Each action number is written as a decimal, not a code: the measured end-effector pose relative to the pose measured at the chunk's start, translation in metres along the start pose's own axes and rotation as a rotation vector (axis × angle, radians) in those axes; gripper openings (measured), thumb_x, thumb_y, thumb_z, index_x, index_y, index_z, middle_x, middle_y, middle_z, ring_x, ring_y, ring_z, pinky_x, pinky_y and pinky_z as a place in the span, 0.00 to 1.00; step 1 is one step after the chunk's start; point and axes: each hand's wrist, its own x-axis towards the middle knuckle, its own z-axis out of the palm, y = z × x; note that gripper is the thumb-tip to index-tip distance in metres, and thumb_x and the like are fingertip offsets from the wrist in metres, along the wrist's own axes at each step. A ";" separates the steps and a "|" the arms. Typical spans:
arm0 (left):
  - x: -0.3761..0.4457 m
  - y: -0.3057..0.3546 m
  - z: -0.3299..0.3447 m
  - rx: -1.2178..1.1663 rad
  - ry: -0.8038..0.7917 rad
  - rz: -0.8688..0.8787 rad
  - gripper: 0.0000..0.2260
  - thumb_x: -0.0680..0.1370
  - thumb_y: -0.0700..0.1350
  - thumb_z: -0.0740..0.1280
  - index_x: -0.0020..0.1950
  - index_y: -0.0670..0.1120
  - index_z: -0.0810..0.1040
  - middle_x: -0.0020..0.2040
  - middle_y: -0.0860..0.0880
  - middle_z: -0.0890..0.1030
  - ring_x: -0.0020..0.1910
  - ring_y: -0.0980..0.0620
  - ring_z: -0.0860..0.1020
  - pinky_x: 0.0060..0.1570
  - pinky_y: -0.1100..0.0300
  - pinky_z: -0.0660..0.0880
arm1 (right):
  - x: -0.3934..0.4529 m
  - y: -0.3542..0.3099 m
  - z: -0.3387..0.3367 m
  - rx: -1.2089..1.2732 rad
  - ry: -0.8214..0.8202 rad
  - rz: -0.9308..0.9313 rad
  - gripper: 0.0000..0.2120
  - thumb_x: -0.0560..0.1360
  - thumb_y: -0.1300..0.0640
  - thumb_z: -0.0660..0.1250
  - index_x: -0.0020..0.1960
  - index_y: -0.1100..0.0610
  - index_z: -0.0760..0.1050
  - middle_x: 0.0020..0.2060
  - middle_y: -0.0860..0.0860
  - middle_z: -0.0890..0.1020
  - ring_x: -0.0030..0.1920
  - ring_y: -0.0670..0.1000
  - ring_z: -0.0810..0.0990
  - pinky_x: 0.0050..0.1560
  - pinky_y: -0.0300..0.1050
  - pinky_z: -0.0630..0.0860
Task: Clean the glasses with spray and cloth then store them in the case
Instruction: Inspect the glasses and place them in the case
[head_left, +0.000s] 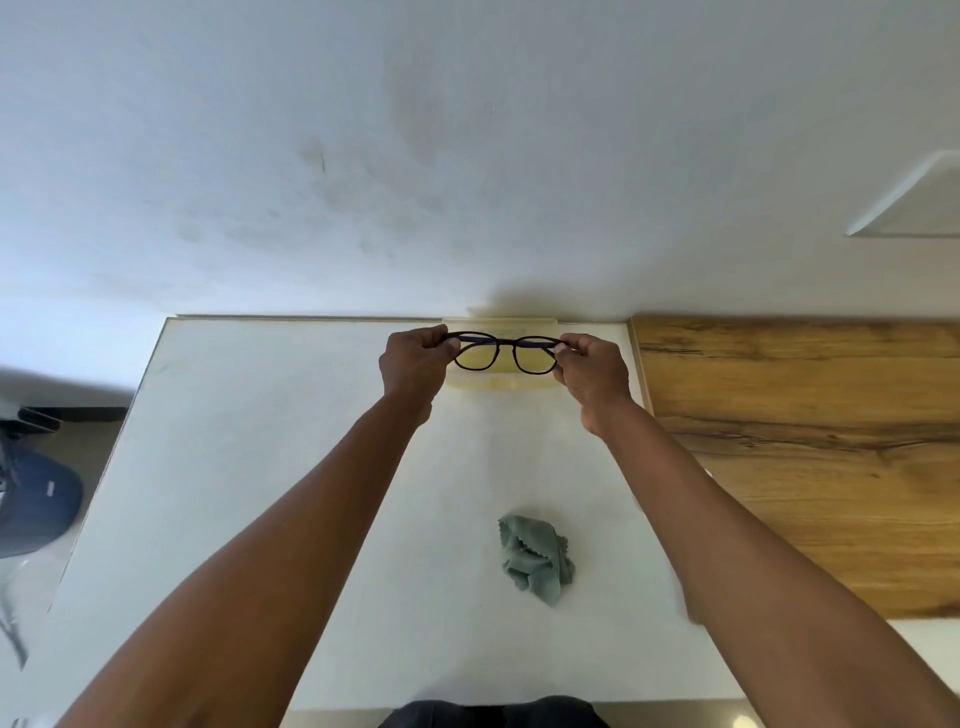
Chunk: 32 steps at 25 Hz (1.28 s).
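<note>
Nearest, a crumpled grey-green cloth (537, 558) is seen lying loose on the white table (249, 467), untouched. Farther out, the glasses (501, 353) are held aloft, the left hand (413, 364) pinched on one end of the frame and the right hand (592, 376) pinched on the other. Beyond and beneath them, a pale open case (501, 383) is set against the wall. No spray bottle is seen. Risks judged: lenses may be smudged by fingertips; the frame may be strained if pulled outward; a slackened grip may drop it short of the case.
</note>
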 end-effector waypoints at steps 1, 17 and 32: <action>0.005 -0.001 0.001 0.016 -0.010 -0.005 0.14 0.73 0.41 0.71 0.59 0.43 0.79 0.55 0.44 0.82 0.54 0.45 0.79 0.56 0.58 0.75 | 0.002 0.000 0.002 -0.041 0.009 -0.013 0.13 0.76 0.60 0.64 0.59 0.60 0.76 0.47 0.55 0.80 0.51 0.57 0.79 0.56 0.50 0.76; 0.002 -0.030 0.004 0.333 -0.047 0.142 0.11 0.73 0.38 0.69 0.55 0.41 0.79 0.49 0.42 0.83 0.51 0.45 0.79 0.43 0.61 0.72 | -0.003 0.025 -0.001 -0.519 -0.051 -0.291 0.13 0.74 0.63 0.65 0.59 0.62 0.76 0.47 0.60 0.80 0.48 0.57 0.76 0.46 0.39 0.65; 0.003 -0.034 0.004 0.457 -0.044 0.220 0.09 0.73 0.41 0.70 0.52 0.42 0.82 0.53 0.38 0.75 0.56 0.45 0.72 0.57 0.55 0.71 | -0.001 0.023 -0.005 -0.636 -0.082 -0.374 0.15 0.73 0.65 0.67 0.60 0.64 0.75 0.48 0.61 0.80 0.54 0.58 0.77 0.56 0.44 0.69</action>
